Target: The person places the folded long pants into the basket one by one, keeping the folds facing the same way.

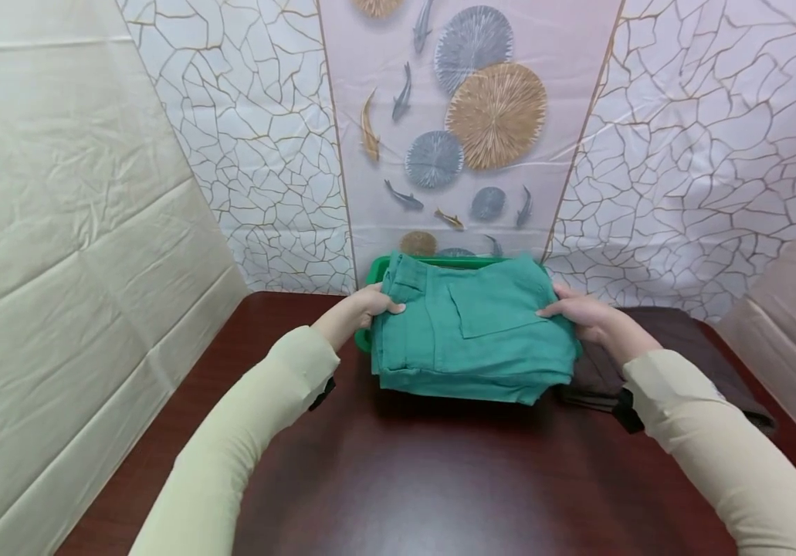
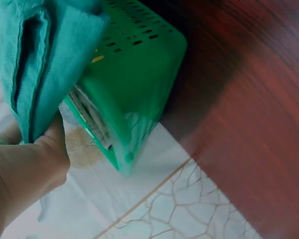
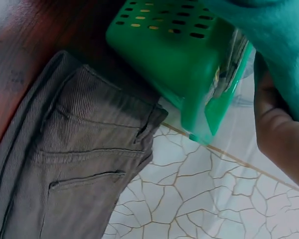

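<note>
A folded pair of teal trousers (image 1: 470,328), with a back pocket on top, is held level between both hands over a green plastic basket (image 1: 378,270). My left hand (image 1: 364,305) grips its left side, thumb on top. On the opposite side my right hand (image 1: 581,311) pinches the fabric the same way. From the left wrist view, the teal cloth (image 2: 55,64) stands clear above the basket's rim, and more folded cloth (image 2: 89,112) shows inside the basket. Most of the basket is hidden under the trousers in the head view.
Folded dark brown corduroy trousers (image 3: 89,144) lie on the table to the right of the basket. The dark red wooden table (image 1: 439,479) meets a patterned wall covering (image 1: 279,154) at the back. A beige cloth wall (image 1: 78,232) rises at the left.
</note>
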Available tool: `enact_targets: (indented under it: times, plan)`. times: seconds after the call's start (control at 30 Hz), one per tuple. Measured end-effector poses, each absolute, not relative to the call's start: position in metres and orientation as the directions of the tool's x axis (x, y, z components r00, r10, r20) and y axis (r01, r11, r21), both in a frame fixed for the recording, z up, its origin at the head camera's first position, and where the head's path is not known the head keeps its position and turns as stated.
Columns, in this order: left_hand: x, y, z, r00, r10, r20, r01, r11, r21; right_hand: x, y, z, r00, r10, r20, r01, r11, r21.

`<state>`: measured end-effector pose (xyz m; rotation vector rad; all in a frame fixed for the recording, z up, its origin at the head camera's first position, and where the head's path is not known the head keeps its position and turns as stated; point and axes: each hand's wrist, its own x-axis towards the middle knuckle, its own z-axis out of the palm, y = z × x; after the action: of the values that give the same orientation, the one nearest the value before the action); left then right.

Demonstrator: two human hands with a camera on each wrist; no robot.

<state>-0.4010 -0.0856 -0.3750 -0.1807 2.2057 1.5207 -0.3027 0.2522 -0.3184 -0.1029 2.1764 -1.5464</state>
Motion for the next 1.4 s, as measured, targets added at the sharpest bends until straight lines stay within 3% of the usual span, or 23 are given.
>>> enact_targets:
  times: [0.07, 0.13, 0.3, 0.43, 0.53, 0.67, 0.77, 0.9, 1.07, 1.2, 1.3, 1.4]
  plan:
    - [-0.428, -0.086, -0.399, -0.909, 0.123, -0.397, -0.321, 0.400, 0.859, -0.308, 0.250, -0.322, -0.904, -0.299, -0.304, 0.181, 0.377, -0.908]
    - [-0.426, -0.085, -0.401, -0.931, 0.123, -0.344, -0.266, 0.417, 0.869, -0.314, 0.247, -0.326, -0.920, -0.276, -0.277, 0.148, 0.410, -0.900]
    - [-0.373, -0.074, -0.368, -0.957, 0.111, -0.270, -0.213, 0.366, 0.906, -0.326, 0.242, -0.338, -0.941, -0.226, -0.253, 0.124, 0.464, -0.877]
    - [-0.360, -0.067, -0.364, -0.971, 0.102, -0.214, -0.168, 0.344, 0.924, -0.331, 0.241, -0.350, -0.951, -0.197, -0.238, 0.116, 0.487, -0.865]
    - [-0.402, -0.068, -0.401, -0.986, 0.081, -0.147, -0.108, 0.363, 0.926, -0.333, 0.237, -0.355, -0.966, -0.185, -0.181, 0.064, 0.507, -0.859]
    - [-0.485, -0.075, -0.472, -0.996, 0.055, -0.069, -0.041, 0.397, 0.917, -0.338, 0.232, -0.360, -0.978, -0.192, -0.079, -0.039, 0.542, -0.840]
    - [-0.501, -0.076, -0.490, -0.999, 0.044, 0.004, 0.023, 0.438, 0.899, -0.343, 0.232, -0.364, -0.977, -0.215, -0.010, -0.128, 0.618, -0.776]
    - [-0.470, -0.071, -0.467, -0.993, 0.055, 0.109, 0.121, 0.508, 0.853, -0.350, 0.235, -0.367, -0.967, -0.247, 0.054, -0.215, 0.691, -0.690]
    - [-0.425, -0.064, -0.425, -0.991, 0.064, 0.118, 0.134, 0.546, 0.827, -0.359, 0.237, -0.372, -0.963, -0.260, 0.063, -0.230, 0.681, -0.696]
    - [-0.433, -0.062, -0.439, -0.994, 0.043, 0.097, 0.103, 0.614, 0.783, -0.361, 0.234, -0.382, -0.971, -0.240, 0.003, -0.175, 0.700, -0.693]
    - [-0.444, -0.060, -0.452, -0.998, 0.039, 0.041, 0.056, 0.601, 0.797, -0.362, 0.233, -0.389, -0.977, -0.211, -0.023, -0.140, 0.721, -0.679]
    - [-0.434, -0.060, -0.445, -0.999, 0.033, 0.011, 0.028, 0.581, 0.814, -0.365, 0.233, -0.393, -0.982, -0.181, -0.051, -0.104, 0.749, -0.654]
